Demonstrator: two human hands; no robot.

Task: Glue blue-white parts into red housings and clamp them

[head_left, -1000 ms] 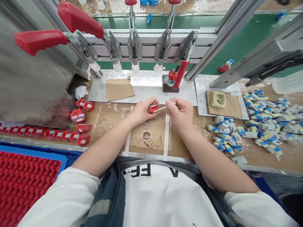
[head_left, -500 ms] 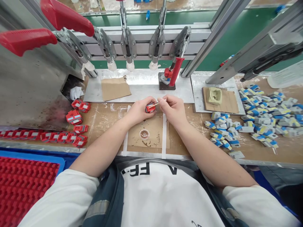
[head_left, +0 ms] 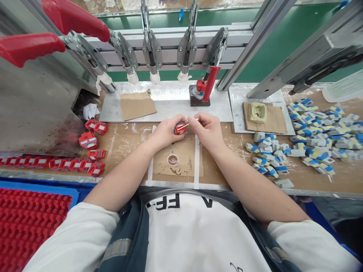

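Between the fingers of my left hand [head_left: 167, 131] is a small red plastic part [head_left: 179, 129] with a grey area, held above the cardboard. My right hand [head_left: 208, 128] pinches a thin pale stick [head_left: 184, 126], possibly a cotton swab or toothpick. Its tip lies against or just over the red part; contact is hard to make out. Below my hands, a small round dish [head_left: 172, 160] with brownish liquid sits on a stained cardboard sheet [head_left: 185, 166]. White tape strips run along two sides of that sheet.
Toggle clamps [head_left: 153, 56] stand behind a metal plate; one at right presses a red piece [head_left: 201, 86]. Red parts [head_left: 88, 140] line the left, above a blue-rimmed tray [head_left: 74, 192]. Blue, white and yellow parts [head_left: 317, 139] pile up at right, near a cream mold [head_left: 257, 112].
Both hands stay nearly in place, still holding the red part and the stick. The view has shifted slightly.
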